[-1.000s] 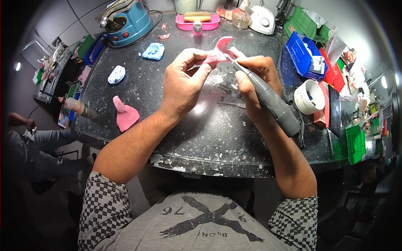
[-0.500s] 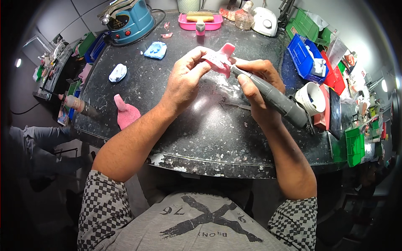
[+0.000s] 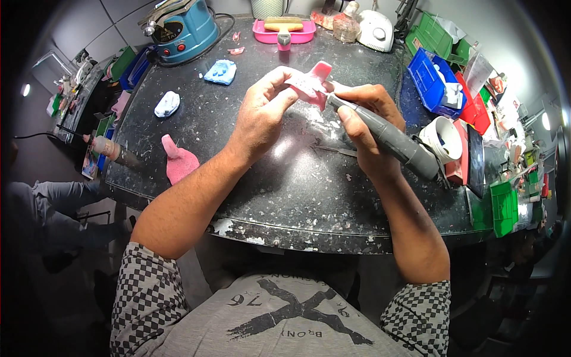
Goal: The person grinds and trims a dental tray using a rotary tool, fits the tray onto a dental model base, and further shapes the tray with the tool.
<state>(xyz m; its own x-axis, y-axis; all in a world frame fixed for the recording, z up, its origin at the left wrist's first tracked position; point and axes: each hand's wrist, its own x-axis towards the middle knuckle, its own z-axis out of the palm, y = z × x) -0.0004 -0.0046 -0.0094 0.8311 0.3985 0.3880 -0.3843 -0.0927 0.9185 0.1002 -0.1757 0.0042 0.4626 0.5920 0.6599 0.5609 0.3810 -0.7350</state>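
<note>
1. Head view, and the landmark is the pink tray [image 3: 301,37] at the back of the black worktop [image 3: 285,202], a pale-bristled brush [image 3: 284,25] lying across it.
2. Here's the left hand [image 3: 266,104], nearer the person than the tray, thumb and fingers pinching a pink moulded piece [image 3: 309,88].
3. That piece sits up off the worktop, nearer the person than the tray and slightly to its right, one rounded flap pointing up.
4. And the right hand [image 3: 372,113], lying to the right and nearer the person than the tray, has its fingers wrapped pen-style round a thick grey handpiece [image 3: 395,141]; its tip is right by the piece, though contact I cannot tell.
5. Left of the tray and closer to the person: a blue block [image 3: 220,72], a whitish lump [image 3: 167,103], then a second pink piece [image 3: 180,163], partly behind the left forearm.
6. Over to the tray's right, nearer the person, a white tub [image 3: 450,140] beside the handpiece; the blue machine [image 3: 185,38] stands left of the tray.
</note>
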